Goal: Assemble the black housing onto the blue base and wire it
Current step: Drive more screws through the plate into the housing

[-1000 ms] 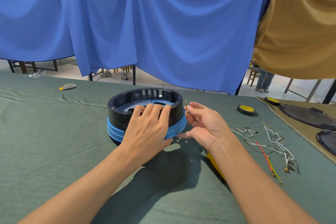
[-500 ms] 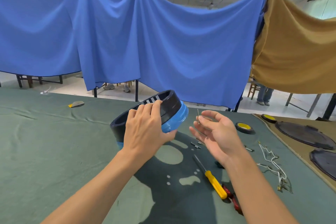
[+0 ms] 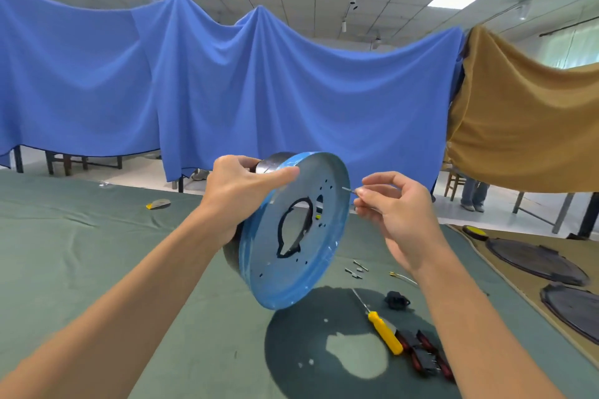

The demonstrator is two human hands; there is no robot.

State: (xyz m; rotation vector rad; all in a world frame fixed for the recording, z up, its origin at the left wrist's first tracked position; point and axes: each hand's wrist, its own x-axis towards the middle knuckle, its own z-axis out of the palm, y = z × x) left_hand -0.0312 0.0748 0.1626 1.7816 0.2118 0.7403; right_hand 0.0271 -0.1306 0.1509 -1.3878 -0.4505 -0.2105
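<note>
- Blue base (image 3: 265,246) with black housing (image 3: 275,161) behind it is held up off the table (image 3: 97,253), tilted on edge, underside facing me
- my left hand (image 3: 240,191) wraps the rim at 11 o'clock, thumb on the blue edge, fingers over the housing
- my right hand (image 3: 395,217) pinches a small screw (image 3: 348,189) just off the rim at 2 o'clock
- handling guess: stiff, light enough for one hand, smooth rim may slip, so clamp both shells together
- housing interior hidden; can't tell if the shells are seated
- screwdriver (image 3: 384,332) lies at 5 o'clock
</note>
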